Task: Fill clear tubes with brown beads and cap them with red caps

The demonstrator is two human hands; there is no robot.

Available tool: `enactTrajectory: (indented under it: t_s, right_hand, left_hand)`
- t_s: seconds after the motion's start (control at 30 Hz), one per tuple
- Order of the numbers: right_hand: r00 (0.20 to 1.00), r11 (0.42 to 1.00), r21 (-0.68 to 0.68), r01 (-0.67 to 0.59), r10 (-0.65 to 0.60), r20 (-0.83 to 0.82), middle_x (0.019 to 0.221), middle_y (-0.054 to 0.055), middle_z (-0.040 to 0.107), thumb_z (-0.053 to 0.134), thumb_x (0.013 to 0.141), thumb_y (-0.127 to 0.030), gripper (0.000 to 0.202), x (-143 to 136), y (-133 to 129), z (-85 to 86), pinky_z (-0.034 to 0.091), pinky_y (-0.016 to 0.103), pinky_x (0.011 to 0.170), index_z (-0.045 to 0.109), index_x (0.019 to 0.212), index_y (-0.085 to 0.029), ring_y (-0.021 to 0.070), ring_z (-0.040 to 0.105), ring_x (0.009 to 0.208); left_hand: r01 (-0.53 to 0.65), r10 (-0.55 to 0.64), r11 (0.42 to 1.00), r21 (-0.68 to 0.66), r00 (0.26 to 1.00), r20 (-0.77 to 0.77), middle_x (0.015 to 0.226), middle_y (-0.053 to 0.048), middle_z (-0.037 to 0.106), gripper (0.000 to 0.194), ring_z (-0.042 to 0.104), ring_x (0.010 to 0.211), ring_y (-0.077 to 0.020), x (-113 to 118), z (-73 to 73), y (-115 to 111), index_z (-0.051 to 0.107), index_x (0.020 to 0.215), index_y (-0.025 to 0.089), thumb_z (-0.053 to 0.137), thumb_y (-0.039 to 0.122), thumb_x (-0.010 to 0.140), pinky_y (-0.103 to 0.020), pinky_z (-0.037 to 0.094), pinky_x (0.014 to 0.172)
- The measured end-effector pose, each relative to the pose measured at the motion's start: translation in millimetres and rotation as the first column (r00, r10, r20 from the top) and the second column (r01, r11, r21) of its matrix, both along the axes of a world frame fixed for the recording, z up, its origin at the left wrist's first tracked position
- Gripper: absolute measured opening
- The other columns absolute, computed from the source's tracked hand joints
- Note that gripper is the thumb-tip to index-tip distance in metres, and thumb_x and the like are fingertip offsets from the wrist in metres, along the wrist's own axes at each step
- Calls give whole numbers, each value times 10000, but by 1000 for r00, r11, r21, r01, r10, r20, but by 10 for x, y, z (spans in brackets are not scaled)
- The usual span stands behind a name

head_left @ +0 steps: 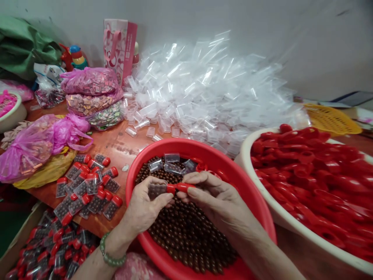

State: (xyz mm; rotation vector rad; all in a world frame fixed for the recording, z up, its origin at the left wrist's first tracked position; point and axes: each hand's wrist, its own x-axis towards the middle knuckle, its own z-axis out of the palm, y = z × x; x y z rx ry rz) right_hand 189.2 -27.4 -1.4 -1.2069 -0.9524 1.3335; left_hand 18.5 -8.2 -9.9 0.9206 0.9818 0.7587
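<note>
Over a red basin (264,212), my left hand (141,206) is closed around a small clear plastic container (157,189) with dark beads inside. My right hand (217,196) pinches a glossy red plastic piece (185,187) between thumb and fingers. Its tip meets the red end (171,188) of the container; whether they are joined I cannot tell. Below both hands, round brown beads (186,237) fill the basin. Several clear containers (172,158) lie on the beads at the far side, with some red pieces (201,166) beside them.
To the right stands a white tub (247,155) of red plastic pieces (305,167). Clear containers (204,85) are heaped behind. Filled, red-capped containers (91,182) lie at left, with more in a box (55,249) below. Pink bags (90,81) and a yellow basket (332,118) stand farther back.
</note>
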Motion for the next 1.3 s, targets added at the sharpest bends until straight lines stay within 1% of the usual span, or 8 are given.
enactTrajectory:
  t_s: [0.1,0.17,0.37,0.63,0.83,0.97,1.17,1.3]
  right_hand:
    - [966,991,132,18,-51,253,814,23,699,793,719,-365,184,-50,-29,-34,565,278,718,697,790,-224,157,666,754]
    - [943,989,148,16,-64,326,813,30,715,777,735,-386,194,-96,-51,-59,573,303,737,704,815,-225,174,672,767]
    - [921,985,169,36,-98,378,812,30,735,738,777,-381,171,-202,-94,-98,583,308,698,707,847,-228,184,686,736]
    - [924,980,193,57,-125,361,877,25,709,655,857,-371,156,-80,-8,11,553,271,695,659,963,-257,162,662,769]
    - [811,906,378,-191,-71,581,977,44,694,536,931,-240,153,-154,14,78,548,311,815,622,1055,-263,179,663,893]
    - [734,831,441,-340,-58,676,955,47,706,520,926,-149,200,-189,9,93,554,294,788,602,1073,-257,169,669,875]
    - [668,777,455,-435,-60,742,957,58,698,522,923,-137,200,-117,45,98,562,285,765,606,1080,-229,165,675,859]
    - [645,779,418,-468,-23,764,974,42,685,532,923,-118,204,-80,57,117,543,238,790,588,1086,-226,138,665,873]
  left_hand:
    - [-6,6,1000,-23,1000,23,765,9,629,279,608,675,-112,-7,1,7,556,911,154,716,302,738,-262,502,700]
    - [-11,11,1000,0,1000,1,768,7,623,254,590,691,-114,-15,-3,12,569,894,152,712,288,734,-261,494,706]
    - [17,-9,996,92,996,-84,765,-5,615,185,537,708,-123,-25,-31,15,616,881,145,670,274,759,-260,437,700]
    - [116,-113,991,73,993,-45,799,-38,638,142,582,763,-158,-1,-17,2,617,848,136,650,240,756,-308,452,771]
    - [196,-201,976,93,979,41,794,-9,594,134,536,774,-143,9,-58,-27,628,881,143,643,201,761,-274,421,749]
    - [245,-257,963,110,960,113,738,14,532,64,485,734,-127,9,-89,-21,618,813,146,615,154,750,-262,393,737]
    - [256,-266,963,84,955,130,691,34,461,125,390,649,-94,-8,-76,12,562,744,139,645,232,730,-236,326,636]
    - [290,-299,953,83,944,142,668,39,447,162,382,617,-88,-17,-90,14,525,726,147,631,270,734,-232,312,596]
